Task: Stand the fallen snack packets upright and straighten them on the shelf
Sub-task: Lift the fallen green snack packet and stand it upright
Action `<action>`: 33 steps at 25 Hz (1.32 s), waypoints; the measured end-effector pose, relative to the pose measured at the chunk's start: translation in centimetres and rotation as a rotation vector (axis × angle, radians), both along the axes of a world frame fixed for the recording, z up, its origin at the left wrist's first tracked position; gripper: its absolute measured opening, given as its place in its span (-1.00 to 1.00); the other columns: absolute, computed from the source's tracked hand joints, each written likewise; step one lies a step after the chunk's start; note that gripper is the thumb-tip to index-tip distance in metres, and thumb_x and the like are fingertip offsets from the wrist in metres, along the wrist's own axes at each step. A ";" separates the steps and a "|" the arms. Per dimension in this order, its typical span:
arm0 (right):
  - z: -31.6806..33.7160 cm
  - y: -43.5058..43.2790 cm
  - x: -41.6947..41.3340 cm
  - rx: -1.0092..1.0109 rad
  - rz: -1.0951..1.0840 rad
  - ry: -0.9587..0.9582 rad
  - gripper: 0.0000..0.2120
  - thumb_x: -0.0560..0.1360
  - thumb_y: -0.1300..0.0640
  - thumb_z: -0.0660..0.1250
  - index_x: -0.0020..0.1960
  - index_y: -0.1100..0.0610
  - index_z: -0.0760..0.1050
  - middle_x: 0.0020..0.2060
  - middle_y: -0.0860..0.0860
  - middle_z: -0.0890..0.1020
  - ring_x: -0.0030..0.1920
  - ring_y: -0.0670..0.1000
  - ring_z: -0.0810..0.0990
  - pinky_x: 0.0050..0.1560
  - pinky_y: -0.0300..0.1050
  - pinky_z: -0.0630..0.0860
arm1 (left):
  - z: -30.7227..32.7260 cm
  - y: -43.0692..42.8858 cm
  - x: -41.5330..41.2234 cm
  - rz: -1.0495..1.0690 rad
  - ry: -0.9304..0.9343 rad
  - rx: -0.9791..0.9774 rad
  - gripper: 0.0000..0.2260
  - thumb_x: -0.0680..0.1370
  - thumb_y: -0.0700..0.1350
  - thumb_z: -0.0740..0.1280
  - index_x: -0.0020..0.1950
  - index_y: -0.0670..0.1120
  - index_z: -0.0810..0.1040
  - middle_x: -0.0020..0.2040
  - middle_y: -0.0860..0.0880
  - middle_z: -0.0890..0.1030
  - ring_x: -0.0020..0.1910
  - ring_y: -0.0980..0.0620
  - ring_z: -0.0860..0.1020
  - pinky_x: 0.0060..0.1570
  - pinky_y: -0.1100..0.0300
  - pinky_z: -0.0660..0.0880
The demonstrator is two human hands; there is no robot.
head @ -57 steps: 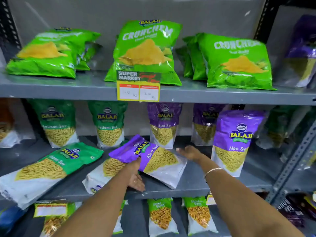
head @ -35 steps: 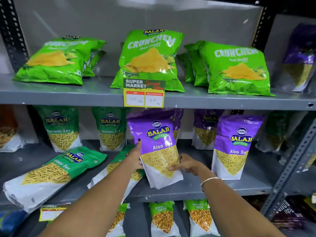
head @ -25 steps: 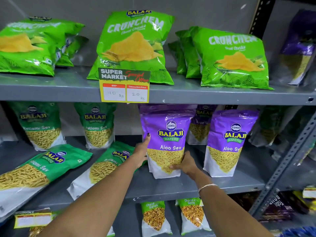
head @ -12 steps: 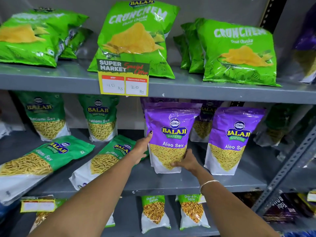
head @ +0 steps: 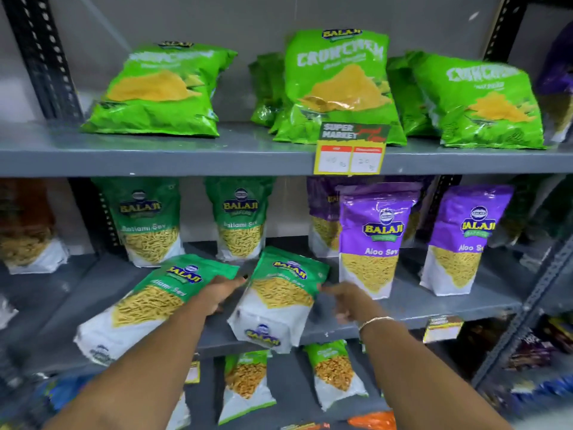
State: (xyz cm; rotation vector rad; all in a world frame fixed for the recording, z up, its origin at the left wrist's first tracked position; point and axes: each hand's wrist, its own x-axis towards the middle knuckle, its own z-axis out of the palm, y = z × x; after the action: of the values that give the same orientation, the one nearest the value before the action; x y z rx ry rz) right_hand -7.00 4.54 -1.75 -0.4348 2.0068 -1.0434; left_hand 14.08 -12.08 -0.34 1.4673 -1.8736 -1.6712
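Two green Ratlami Sev packets fallen flat on the middle shelf, near its front edge. Left hand and right hand touching either side of the right fallen packet; fingers blurred, clasp impossible to tell. Left fallen packet just beside. Purple Aloo Sev packet upright at right.

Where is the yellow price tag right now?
Head view: the yellow price tag hangs on the top shelf's front edge, right of centre, below the middle Crunchem bag.
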 end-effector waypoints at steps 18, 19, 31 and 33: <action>5.1 -0.8 8.1 -0.306 0.059 0.025 -0.77 0.31 0.39 0.46 -0.31 0.14 0.47 -0.32 0.03 0.56 -0.33 -0.08 0.50 -0.41 -0.27 0.46 | 3.0 3.3 1.8 -0.187 0.104 -0.068 -0.40 0.38 -0.35 0.43 0.37 -0.20 0.29 0.30 -0.05 0.42 0.30 -0.14 0.41 0.27 -0.05 0.43; 4.9 -1.2 7.9 -0.328 0.051 0.051 -0.76 0.29 0.42 0.47 -0.26 0.15 0.49 -0.26 0.05 0.59 -0.29 -0.06 0.53 -0.36 -0.27 0.51 | 2.7 3.3 1.6 -0.180 0.060 -0.168 -0.37 0.36 -0.32 0.46 0.37 -0.19 0.30 0.35 -0.11 0.42 0.29 -0.13 0.41 0.28 -0.04 0.43; -0.9 -6.3 8.0 -0.409 0.034 0.291 -0.29 0.16 0.48 0.49 0.26 0.27 0.32 0.17 0.19 0.56 0.20 0.14 0.49 0.23 0.08 0.48 | -3.5 1.9 1.1 0.088 0.056 -0.469 -0.40 0.34 -0.37 0.46 0.31 -0.21 0.32 0.28 -0.19 0.51 0.28 -0.14 0.46 0.15 0.10 0.42; -1.3 -6.3 7.9 -0.429 0.051 0.276 -0.29 0.19 0.47 0.48 0.27 0.26 0.31 0.19 0.20 0.55 0.17 0.13 0.49 0.25 0.10 0.47 | -3.6 1.9 1.1 0.091 0.073 -0.478 -0.41 0.34 -0.36 0.46 0.31 -0.21 0.31 0.29 -0.18 0.50 0.29 -0.13 0.45 0.14 0.11 0.42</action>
State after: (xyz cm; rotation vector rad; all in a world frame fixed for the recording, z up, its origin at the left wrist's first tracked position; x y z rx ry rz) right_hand 0.89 -1.79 -3.07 -0.8939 1.9876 -1.4512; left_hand 15.17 -10.15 -3.97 1.2512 -1.9538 -1.1124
